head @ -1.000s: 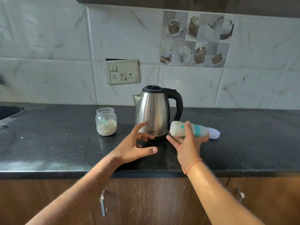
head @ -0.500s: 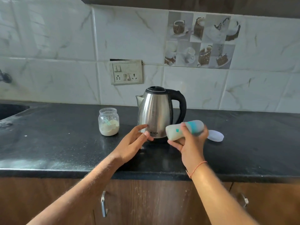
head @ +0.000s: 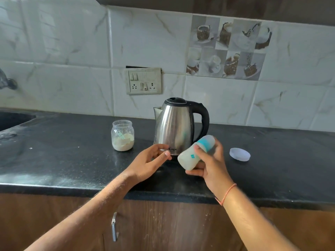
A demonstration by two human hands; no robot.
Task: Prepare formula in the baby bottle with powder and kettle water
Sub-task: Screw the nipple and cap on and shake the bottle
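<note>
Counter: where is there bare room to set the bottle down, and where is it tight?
Free: the counter left of the jar, toward the sink; and right of the lid. Crowded: around the kettle, where the left hand hovers and the right hand holds the bottle tilted.

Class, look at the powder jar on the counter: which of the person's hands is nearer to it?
Left. The left hand hovers open to the right of the powder jar, before the kettle. The right hand, holding the baby bottle, is farther right.
</note>
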